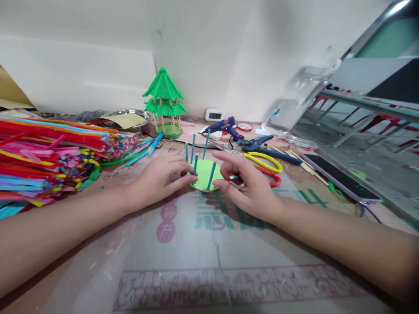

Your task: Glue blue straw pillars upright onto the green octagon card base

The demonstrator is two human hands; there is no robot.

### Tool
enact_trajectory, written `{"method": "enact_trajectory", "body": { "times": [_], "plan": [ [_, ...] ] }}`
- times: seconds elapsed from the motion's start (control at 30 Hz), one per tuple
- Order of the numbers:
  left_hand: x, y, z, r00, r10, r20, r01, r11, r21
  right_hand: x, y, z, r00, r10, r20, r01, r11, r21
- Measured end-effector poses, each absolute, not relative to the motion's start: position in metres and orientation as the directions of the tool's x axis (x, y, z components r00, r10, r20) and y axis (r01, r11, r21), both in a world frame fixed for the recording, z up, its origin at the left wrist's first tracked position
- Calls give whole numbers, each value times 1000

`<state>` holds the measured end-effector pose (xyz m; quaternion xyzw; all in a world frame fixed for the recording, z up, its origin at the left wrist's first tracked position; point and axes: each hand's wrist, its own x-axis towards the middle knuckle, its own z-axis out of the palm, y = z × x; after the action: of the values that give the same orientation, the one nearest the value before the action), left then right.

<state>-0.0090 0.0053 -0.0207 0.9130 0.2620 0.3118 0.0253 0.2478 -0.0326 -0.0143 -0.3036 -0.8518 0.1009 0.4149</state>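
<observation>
A light-green disc (203, 171) lies on the plastic-covered table, with several teal sticks (211, 175) standing upright around its edge. My left hand (166, 174) is at the disc's left side, thumb and forefinger closed at the front-left stick (195, 165). On the right, my right hand (247, 181) has its fingers curled, with the forefinger reaching over the disc's edge. The end of another short teal stick (233, 177) shows among those fingers; the rest of it is hidden by the hand.
Bundles of coloured pipe cleaners (49, 161) fill the left side. Behind stand a green-roofed pagoda model (163, 102), a blue glue gun (222, 126) and a small digital clock (214, 114). Pliers (258, 143), yellow-handled scissors (265, 161), a phone (338, 176) and a clear jug (291, 102) are to the right.
</observation>
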Motion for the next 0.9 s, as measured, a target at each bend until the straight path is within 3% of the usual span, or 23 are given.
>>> {"method": "enact_trajectory", "body": {
  "times": [0.1,0.9],
  "plan": [
    [-9,6,-21,666,502,552,473,-856,208,247,-29,-15,-459,638,618,428,769,-476],
    [-9,7,-20,665,519,538,467,-850,243,244,-21,-14,-529,699,481,487,715,-502]
  ]
}}
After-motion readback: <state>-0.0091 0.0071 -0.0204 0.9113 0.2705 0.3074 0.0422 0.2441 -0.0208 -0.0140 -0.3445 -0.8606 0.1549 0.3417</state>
